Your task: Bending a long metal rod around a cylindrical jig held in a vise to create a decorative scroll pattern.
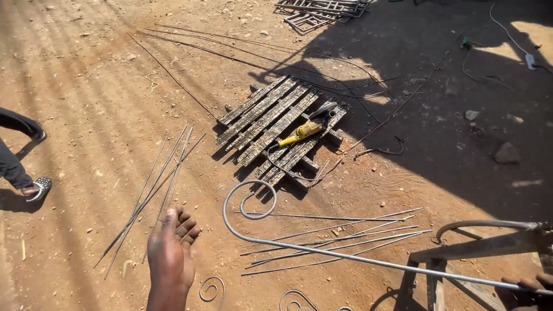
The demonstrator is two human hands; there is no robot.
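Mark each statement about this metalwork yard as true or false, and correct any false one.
1. The yellow angle grinder lies on the wooden pallet. True.
2. The left hand grips a hammer. False: it is open and holds nothing.
3. The right hand holds the long scroll-ended rod. True.
4. The bundle of thin straight rods leans against a wall. False: it lies flat on the dirt.
5. Another person's feet show at the left edge. True.
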